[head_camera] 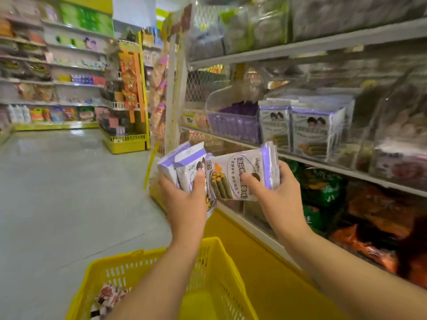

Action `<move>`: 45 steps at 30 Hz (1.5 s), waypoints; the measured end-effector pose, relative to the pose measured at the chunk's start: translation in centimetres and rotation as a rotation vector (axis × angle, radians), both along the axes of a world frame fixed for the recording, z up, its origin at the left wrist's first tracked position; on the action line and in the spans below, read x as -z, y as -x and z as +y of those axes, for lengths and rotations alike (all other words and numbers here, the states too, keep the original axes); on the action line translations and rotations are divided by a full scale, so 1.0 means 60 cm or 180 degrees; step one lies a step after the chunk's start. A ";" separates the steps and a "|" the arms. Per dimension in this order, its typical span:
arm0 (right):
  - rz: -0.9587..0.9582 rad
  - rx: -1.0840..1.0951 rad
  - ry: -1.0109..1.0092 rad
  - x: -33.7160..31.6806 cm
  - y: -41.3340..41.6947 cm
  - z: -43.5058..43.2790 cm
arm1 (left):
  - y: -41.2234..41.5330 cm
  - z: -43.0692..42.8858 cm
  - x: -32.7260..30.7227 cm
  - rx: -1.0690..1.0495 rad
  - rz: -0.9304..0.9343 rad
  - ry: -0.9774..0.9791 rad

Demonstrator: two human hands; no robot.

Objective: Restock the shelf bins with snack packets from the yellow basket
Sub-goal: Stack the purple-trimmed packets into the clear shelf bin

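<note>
yellow basket [209, 242] sits below the grips. left grip [184, 200] clamps snack packets [184, 163], right grip [280, 195] clamps a second stack [240, 172]; next, carry them up-right into the matching shelf bin [309, 144].

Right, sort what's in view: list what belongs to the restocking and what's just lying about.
Job: purple-and-white packets, gripped by the left hand and right hand; yellow basket; clear bin of matching packets on the shelf.
Lying about: green bags on the lower shelf; hanging snack strip; far aisle shelves.
</note>
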State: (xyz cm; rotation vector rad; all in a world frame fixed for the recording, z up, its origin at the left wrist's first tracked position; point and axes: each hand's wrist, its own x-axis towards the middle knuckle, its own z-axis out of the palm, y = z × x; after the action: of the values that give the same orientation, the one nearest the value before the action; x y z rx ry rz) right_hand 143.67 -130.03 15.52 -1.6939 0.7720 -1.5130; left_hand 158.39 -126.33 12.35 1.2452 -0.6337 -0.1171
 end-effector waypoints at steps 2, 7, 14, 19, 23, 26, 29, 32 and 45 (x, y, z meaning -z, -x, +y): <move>-0.0088 0.0046 0.0157 -0.030 0.019 0.023 | 0.028 0.012 -0.042 0.0004 -0.0011 0.0146; 0.0044 -0.0225 0.0489 -0.101 0.072 0.068 | 0.081 0.032 -0.124 0.0166 -0.0141 0.0437; 0.0426 -0.0215 0.1032 -0.212 0.154 0.081 | 0.133 0.032 -0.208 0.0417 -0.0270 0.0504; 0.0814 0.0488 0.1655 -0.278 0.206 0.050 | 0.140 0.010 -0.250 0.0578 -0.0398 0.0446; 0.1696 0.1510 0.2349 -0.317 0.241 -0.010 | 0.133 -0.024 -0.278 0.0633 -0.0564 0.0665; 0.2307 0.2144 0.2595 -0.335 0.259 -0.065 | 0.127 -0.057 -0.295 0.0734 -0.0608 0.0734; 0.2772 0.2359 0.2586 -0.348 0.267 -0.116 | 0.124 -0.094 -0.310 0.0875 -0.0736 0.0774; 0.3032 0.2491 0.2516 -0.360 0.267 -0.161 | 0.115 -0.138 -0.317 0.1076 -0.0776 0.0925; 0.3700 0.2539 0.1214 -0.404 0.257 -0.346 | 0.101 -0.263 -0.334 0.1486 -0.0774 0.1466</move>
State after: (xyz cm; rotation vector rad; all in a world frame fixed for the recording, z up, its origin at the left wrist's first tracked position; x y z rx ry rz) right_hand 128.23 -150.82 39.75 -2.7740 2.0300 -1.0015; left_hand 152.34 -142.14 32.41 0.6553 -1.0897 -0.1961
